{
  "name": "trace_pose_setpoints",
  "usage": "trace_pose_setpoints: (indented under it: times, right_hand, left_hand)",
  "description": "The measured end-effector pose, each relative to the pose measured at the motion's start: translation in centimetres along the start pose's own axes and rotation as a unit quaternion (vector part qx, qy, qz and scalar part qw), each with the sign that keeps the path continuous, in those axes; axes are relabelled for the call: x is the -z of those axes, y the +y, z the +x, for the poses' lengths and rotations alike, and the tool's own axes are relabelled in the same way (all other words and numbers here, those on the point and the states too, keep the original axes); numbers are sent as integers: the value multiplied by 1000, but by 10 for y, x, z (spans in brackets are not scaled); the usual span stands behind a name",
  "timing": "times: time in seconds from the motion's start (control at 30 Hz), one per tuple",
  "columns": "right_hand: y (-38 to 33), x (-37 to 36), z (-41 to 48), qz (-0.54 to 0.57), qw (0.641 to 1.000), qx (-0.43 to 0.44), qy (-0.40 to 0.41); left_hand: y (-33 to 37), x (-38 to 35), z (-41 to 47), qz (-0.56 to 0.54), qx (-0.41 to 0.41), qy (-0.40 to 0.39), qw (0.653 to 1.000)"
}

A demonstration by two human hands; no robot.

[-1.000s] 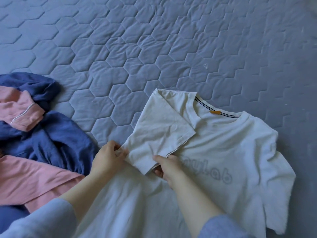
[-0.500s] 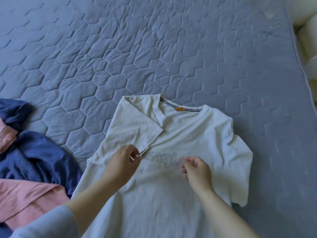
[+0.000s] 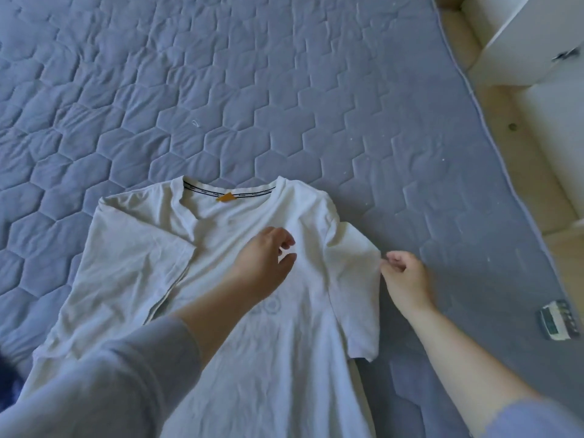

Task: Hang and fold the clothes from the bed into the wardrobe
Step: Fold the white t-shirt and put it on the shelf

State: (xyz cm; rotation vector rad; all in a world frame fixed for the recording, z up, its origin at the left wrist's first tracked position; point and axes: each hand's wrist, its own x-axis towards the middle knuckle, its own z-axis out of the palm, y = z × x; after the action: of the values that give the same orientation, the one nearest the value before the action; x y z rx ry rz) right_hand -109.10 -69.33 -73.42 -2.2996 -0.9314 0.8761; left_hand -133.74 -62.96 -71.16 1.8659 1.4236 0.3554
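— On the blue-grey quilted bed cover point(image 3: 221, 90), a white T-shirt point(image 3: 240, 358) lies flat, its collar pointing away from the person and its orange neck tag point(image 3: 225, 197) showing.

— And the hands?

— The left hand point(image 3: 262, 267) is over the T-shirt's chest, fingers loosely bent and apart, gripping nothing. The right hand point(image 3: 406, 279), at the T-shirt's right edge, has its fingers curled and pinches the hem of the unfolded sleeve point(image 3: 357, 279).

— The other sleeve?

— The folded sleeve point(image 3: 136, 257) lies turned in across the T-shirt's left side.

— Anything else in shot?

— A small white device point(image 3: 557, 319) rests on the cover well right of the T-shirt. White furniture point(image 3: 521, 42) stands beyond the T-shirt, far right. A dark blue cloth point(image 3: 8, 387) shows at its lower left.
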Motion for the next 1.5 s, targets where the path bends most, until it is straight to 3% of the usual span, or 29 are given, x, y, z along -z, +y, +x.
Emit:
trace_pose_setpoints:
  times: [0.17,0.33,0.43,0.53,0.67,0.8,0.9,1.0,1.07,1.17,1.37,1.5]
  right_hand:
    - [14,-9,27,93,994,5,-62]
    - [17,-12,35,154,980,32,-119]
    - [13,-8,34,144,973,64,-171]
    - [12,-1,30,152,972,67,-169]
    - [14,13,31,156,968,57,-186]
    - [14,25,38,111,962,85,-234]
    - [15,28,45,56,969,97,-220]
    - [13,24,49,129,964,32,-230]
    - [12,19,48,222,932,-50,-281]
    - [17,15,40,273,886,-129,-352]
    - [31,2,27,330,873,-203,-296]
    - [28,1,15,350,837,-239,-346]
  left_hand:
    - [33,-28,46,9,-63,-23,998]
    - [49,-52,88,118,-108,-48,986]
    - [51,-65,104,189,-102,-103,971]
    - [50,-71,116,241,-74,-144,957]
    - [50,-70,127,236,-80,-153,956]
    - [58,-66,124,177,-154,-110,966]
    - [67,-64,122,147,-182,-102,967]
    - [69,-63,121,141,-175,-102,969]
    - [67,-63,120,131,-170,-101,972]
    - [61,-60,118,116,-159,-99,975]
    - [53,-54,110,107,-129,-93,981]
    - [48,-45,103,110,-99,-79,986]
